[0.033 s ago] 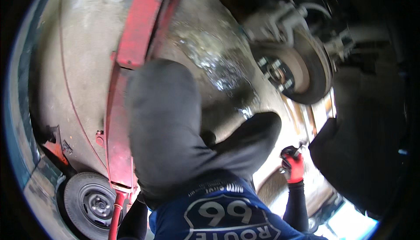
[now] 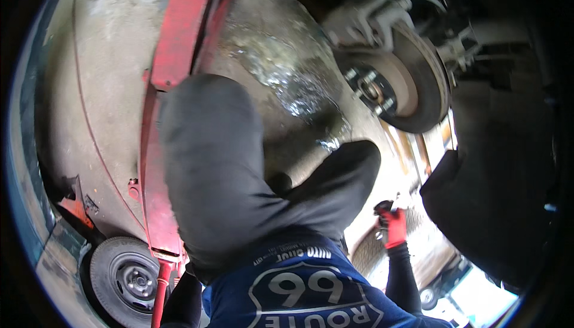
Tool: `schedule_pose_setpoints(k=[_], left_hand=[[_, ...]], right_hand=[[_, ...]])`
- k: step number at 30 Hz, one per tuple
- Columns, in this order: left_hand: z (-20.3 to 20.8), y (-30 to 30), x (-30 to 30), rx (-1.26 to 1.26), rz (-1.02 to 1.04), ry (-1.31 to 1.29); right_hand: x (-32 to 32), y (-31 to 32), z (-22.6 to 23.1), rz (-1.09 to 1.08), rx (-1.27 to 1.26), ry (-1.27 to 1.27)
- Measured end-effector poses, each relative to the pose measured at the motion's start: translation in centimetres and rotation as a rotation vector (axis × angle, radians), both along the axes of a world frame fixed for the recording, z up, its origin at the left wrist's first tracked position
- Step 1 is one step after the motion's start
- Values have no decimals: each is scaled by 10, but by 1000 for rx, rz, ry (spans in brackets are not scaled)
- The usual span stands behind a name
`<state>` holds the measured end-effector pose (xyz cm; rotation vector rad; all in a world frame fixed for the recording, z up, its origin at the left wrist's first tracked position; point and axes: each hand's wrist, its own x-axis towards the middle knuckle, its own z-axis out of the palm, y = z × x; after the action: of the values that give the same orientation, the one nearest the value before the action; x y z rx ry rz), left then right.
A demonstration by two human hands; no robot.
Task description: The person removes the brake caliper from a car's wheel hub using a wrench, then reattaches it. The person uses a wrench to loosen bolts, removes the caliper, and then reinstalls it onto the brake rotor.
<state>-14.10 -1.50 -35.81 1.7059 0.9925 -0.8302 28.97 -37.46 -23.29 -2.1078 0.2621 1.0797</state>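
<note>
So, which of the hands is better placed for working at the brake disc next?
Probably the right hand: it is out on the same side as the disc, clear of the legs. The left hand is mostly hidden beside the red jack, across the legs from the disc.

This is a car repair workshop. A long red floor jack (image 2: 156,208) lies on bare, stained concrete (image 2: 113,83). To its right is a brake disc (image 2: 421,83) with its caliper (image 2: 362,23) and bare wheel studs (image 2: 371,76) exposed; a shiny wet patch (image 2: 302,95) spreads between. Left of the jack's handle end rests a steel-rimmed car wheel (image 2: 134,283).
</note>
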Motion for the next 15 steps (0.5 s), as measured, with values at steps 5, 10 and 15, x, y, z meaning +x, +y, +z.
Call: schedule_pose_setpoints(k=[5,10,15], left_hand=[[-9,12,5,-35,-49,59],[-13,13,0,-56,-73,93],[-12,9,-10,-66,-68,123]], right_hand=[[-90,-75,-64,-377,31,608],[-110,-90,-121,-538,-20,674],[-120,-91,-137,-527,2,705]])
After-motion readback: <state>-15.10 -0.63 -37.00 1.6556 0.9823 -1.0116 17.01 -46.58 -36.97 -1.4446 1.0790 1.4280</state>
